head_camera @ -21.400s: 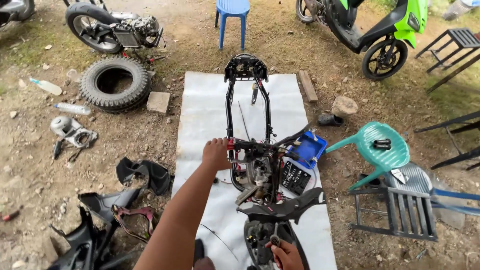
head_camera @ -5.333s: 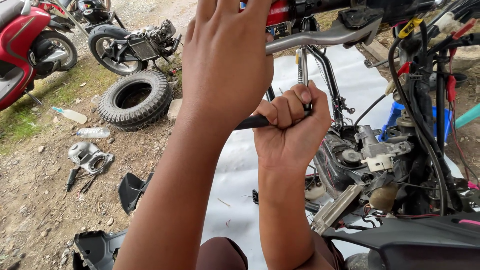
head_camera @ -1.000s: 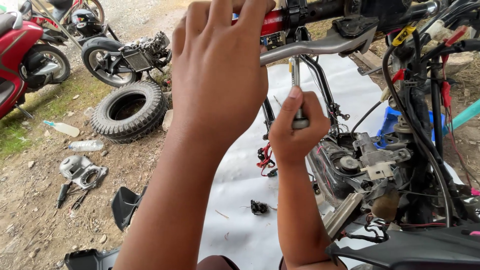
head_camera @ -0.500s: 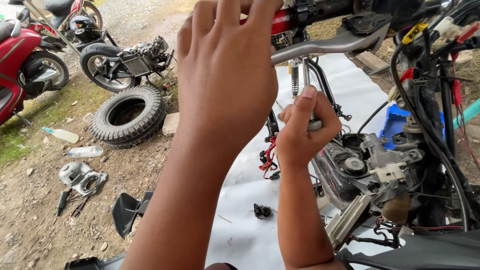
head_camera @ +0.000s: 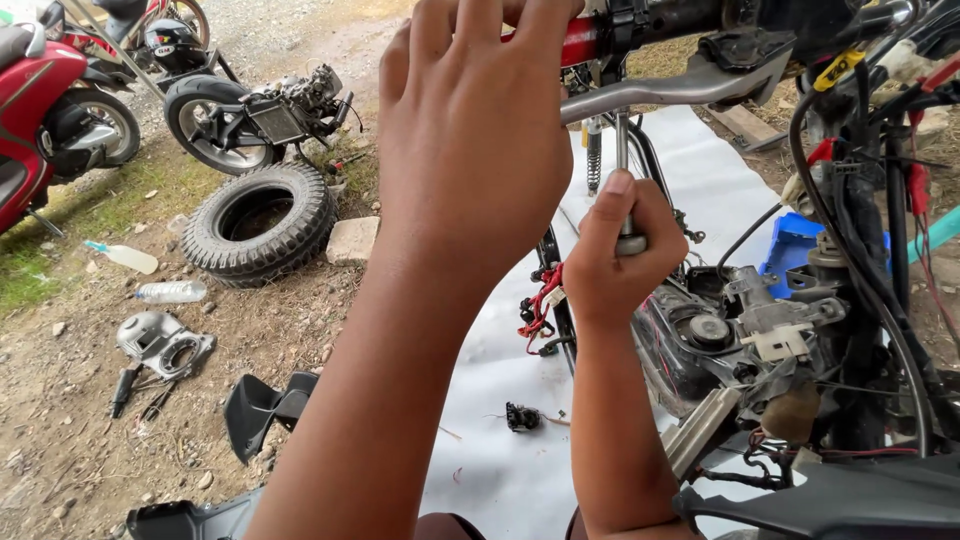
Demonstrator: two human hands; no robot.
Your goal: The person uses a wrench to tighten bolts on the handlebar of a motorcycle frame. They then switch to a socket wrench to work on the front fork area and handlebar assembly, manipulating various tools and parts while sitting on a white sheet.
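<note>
Two hands are yours here, both raised to the handlebar of the stripped motorcycle frame (head_camera: 760, 340). Your right hand (head_camera: 615, 265) is shut around the grip of one screwdriver (head_camera: 624, 180), thumb laid up along it, its metal shaft standing upright with the tip up under the silver brake lever (head_camera: 680, 88). A second ago that fist sat a little lower and nearer the frame; now it has crept up and the shaft shows longer above your fingers (head_camera: 612, 205), so by my judgement you are still working the fastener under the lever mount, not yet free of it. Your left hand (head_camera: 470, 150) has not shifted: its fingers curl over the one red handlebar grip (head_camera: 578, 42), steadying the bar, fingertips out of sight over the top.

Below, on the white ground sheet (head_camera: 500, 430), lies one small black part (head_camera: 521, 416). One bunch of red wires (head_camera: 540, 300) hangs from the frame. On the dirt to your left lie one black fairing piece (head_camera: 262, 410) and one grey engine cover (head_camera: 160, 342). Farther off: two plastic bottles (head_camera: 170, 292), one loose tyre (head_camera: 262, 222), one stone block (head_camera: 352, 240). Beyond that stand one wheel-and-engine assembly (head_camera: 250, 115) and two red scooters (head_camera: 40, 110).
</note>
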